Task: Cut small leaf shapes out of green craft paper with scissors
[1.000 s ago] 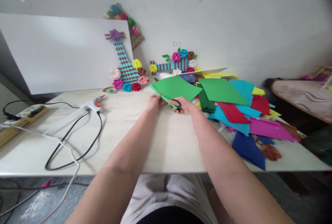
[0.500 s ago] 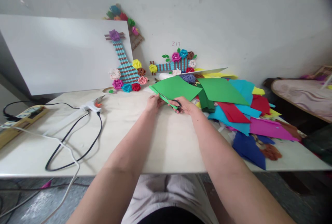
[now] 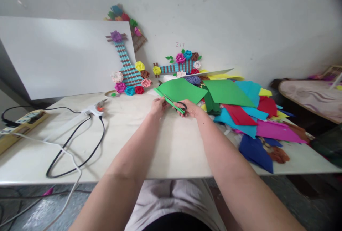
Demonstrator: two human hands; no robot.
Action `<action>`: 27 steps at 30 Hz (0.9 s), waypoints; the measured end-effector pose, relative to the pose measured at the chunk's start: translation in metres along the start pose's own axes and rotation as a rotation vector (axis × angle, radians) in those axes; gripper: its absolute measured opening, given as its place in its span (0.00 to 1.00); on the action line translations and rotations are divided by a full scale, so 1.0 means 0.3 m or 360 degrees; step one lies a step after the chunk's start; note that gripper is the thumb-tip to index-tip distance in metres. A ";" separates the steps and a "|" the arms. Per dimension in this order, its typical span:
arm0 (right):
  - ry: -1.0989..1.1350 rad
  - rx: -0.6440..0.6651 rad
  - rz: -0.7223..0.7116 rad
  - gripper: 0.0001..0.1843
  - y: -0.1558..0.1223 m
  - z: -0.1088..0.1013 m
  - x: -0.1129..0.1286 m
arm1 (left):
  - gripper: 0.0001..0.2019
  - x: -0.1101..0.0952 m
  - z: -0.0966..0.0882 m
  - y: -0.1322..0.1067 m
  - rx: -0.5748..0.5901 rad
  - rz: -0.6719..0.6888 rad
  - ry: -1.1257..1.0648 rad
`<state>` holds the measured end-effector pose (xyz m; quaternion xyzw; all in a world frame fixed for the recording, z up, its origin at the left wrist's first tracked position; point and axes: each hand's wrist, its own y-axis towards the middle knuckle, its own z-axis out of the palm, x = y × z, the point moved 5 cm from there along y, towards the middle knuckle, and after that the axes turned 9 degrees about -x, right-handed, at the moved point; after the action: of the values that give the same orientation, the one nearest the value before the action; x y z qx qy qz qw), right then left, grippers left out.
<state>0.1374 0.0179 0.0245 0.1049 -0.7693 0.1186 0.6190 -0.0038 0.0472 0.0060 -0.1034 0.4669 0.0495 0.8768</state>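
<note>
A sheet of green paper is pinched along its near left edge by my left hand. My right hand grips black-handled scissors, whose blades lie along that edge, pointing toward my left fingers. A narrow green strip hangs beside the blades, partly cut from the sheet. Just right of it, a second green sheet rests on a heap of coloured paper.
A white glue gun with looping cables lies on the left, near a power strip. Flower-trimmed guitar shapes lean at the back by a white board. Coloured scraps cover the table's right side.
The scissors have advanced slightly along the green sheet's edge, and the strip stands farther from it. My left hand stays in nearly the same place.
</note>
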 end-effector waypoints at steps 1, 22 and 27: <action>0.0000 0.0001 -0.0008 0.19 0.003 0.000 -0.002 | 0.06 -0.001 0.002 -0.004 0.0006 -0.0001 0.0004; -0.0048 -0.0055 -0.0088 0.15 0.006 0.009 0.015 | 0.05 -0.008 0.005 -0.002 0.0037 0.0031 0.0045; -0.0071 -0.0088 -0.0067 0.15 0.005 0.010 0.020 | 0.07 -0.010 0.000 -0.002 0.0025 0.0031 0.0027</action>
<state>0.1328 0.0183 0.0296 0.1066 -0.7835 0.0817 0.6066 -0.0052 0.0468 0.0085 -0.0925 0.4757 0.0536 0.8731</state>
